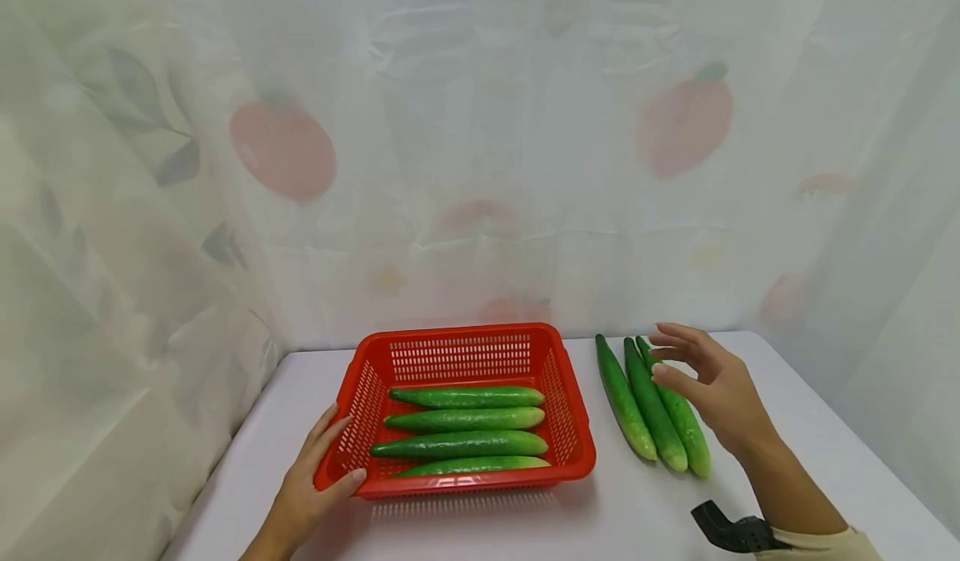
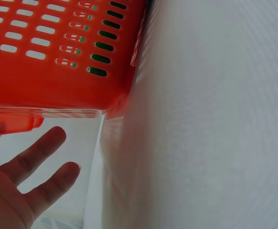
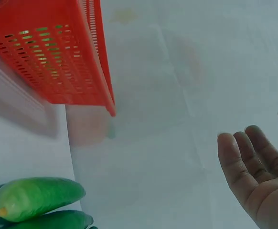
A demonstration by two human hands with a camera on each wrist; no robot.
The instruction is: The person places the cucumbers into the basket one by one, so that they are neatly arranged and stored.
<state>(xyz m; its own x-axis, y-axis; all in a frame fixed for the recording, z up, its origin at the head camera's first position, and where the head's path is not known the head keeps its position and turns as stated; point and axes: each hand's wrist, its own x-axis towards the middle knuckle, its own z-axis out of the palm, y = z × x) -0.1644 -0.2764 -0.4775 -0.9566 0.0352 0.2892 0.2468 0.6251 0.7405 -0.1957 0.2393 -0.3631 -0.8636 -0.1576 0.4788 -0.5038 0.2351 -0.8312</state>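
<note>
Loose cucumbers: three (image 1: 624,398), on table right of basket, side by side, pale ends toward person; rightmost partly covered by right hand in head view.
Right hand: (image 1: 714,384) over the loose cucumbers; right wrist view shows it well apart from them.
Right fingers: released, loosely bent, thumb spread away; grasp nothing.
Basketed cucumbers: four (image 1: 467,420), inside basket, lying crosswise in a front-to-back row, pale ends right; front one partly hidden by the front wall.
Basket: red plastic (image 1: 465,484), slotted walls, upright on table, left of the loose three.
Left hand: (image 1: 306,484) at basket's left side, by the front-left corner, thumb at the corner.
Left fingers: spread, fairly straight, resting at the rim, not clenched.
Table: white top (image 1: 637,521), under basket and loose cucumbers.
Right wrist: black strap (image 1: 738,535), beige sleeve (image 1: 825,546).
Backdrop: pale sheeting (image 1: 480,127), faded fruit prints (image 1: 285,148).
</note>
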